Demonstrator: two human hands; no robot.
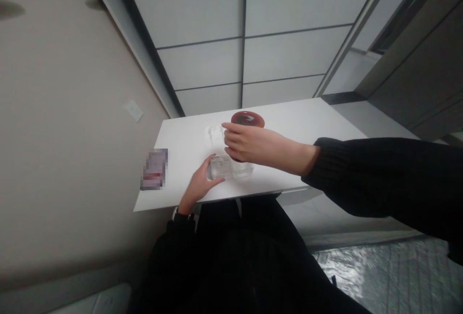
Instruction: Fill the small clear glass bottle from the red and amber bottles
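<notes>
A clear plastic box (235, 168) lies on a white table (307, 121). My left hand (200, 184) grips its near left end, thumb on top. My right hand (249, 144) reaches in from the right in a black sleeve and hovers over the box, fingers curled; whether it holds anything I cannot tell. Just behind my right hand stands a dark red round bowl (248, 119). A small clear or white item (213, 134) lies left of the bowl.
A blurred card-like object (155, 169) lies at the table's left end, next to a beige wall with a white switch plate (134, 110). Grey floor tiles show beyond the table. My dark-clothed lap is below the table's front edge.
</notes>
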